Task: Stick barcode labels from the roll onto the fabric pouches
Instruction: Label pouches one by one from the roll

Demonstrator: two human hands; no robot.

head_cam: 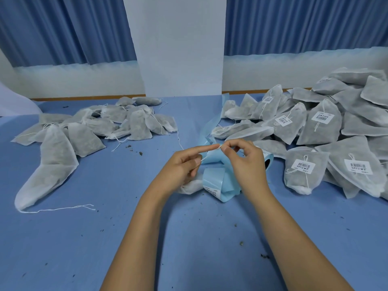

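Two pouch heaps [327, 127] on speckled blue table [63, 238], curtains [63, 28] behind.

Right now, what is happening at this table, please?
A person is labelling fabric pouches. The left hand and the right hand both pinch a white drawstring above the blue label strip and one pouch on the table. Unlabelled pouches lie in a pile on the left; labelled pouches are heaped on the right.
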